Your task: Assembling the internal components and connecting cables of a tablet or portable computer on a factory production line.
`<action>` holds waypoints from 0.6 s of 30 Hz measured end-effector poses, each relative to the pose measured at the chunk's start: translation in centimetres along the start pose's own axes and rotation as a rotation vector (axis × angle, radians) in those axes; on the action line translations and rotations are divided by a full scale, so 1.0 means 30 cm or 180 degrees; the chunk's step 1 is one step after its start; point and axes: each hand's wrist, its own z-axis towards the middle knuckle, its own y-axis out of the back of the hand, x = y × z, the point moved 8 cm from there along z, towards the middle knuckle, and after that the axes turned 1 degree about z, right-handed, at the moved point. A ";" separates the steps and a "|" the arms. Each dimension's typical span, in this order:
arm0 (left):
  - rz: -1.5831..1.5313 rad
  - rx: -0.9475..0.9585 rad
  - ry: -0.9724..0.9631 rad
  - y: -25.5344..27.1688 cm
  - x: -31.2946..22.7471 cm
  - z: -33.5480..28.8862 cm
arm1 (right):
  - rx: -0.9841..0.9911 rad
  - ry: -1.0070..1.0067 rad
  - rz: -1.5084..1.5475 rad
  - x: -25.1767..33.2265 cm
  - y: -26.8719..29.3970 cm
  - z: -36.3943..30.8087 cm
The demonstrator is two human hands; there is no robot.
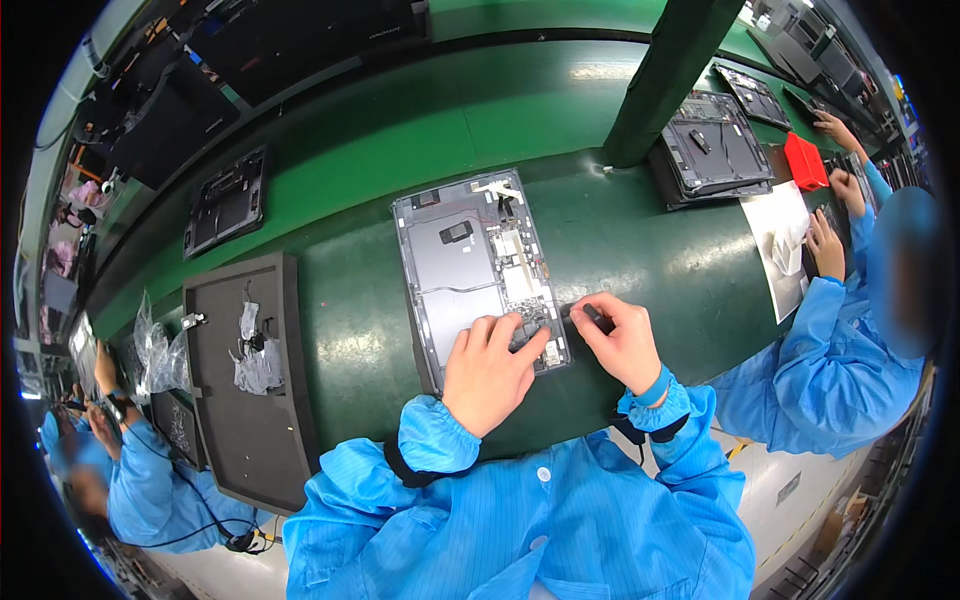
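An opened tablet-like device [450, 270] lies on the green bench in front of me, its inside facing up. A circuit board [515, 275] with silvery parts and white tabs runs down its right side. My left hand [492, 372] rests over the lower part of the device, fingers bent and apart, thumb and fingertips at the board's lower end. Just right of the device's lower right corner, my right hand [622, 342] pinches a small black tool [598, 318]. Most of that tool is hidden by the fingers, so its kind is unclear.
To the left stands a dark foam-lined tray [240, 430] holding small bagged parts [258, 365]. Another opened device [228, 203] lies beyond it. At right are stacked devices [715, 150], a red bin [805, 162] and a green post [660, 85]. Co-workers sit on both sides.
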 end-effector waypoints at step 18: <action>0.0053 0.0018 0.0131 -0.025 -0.005 -0.059 | -0.0016 0.0651 0.0186 0.042 0.033 0.016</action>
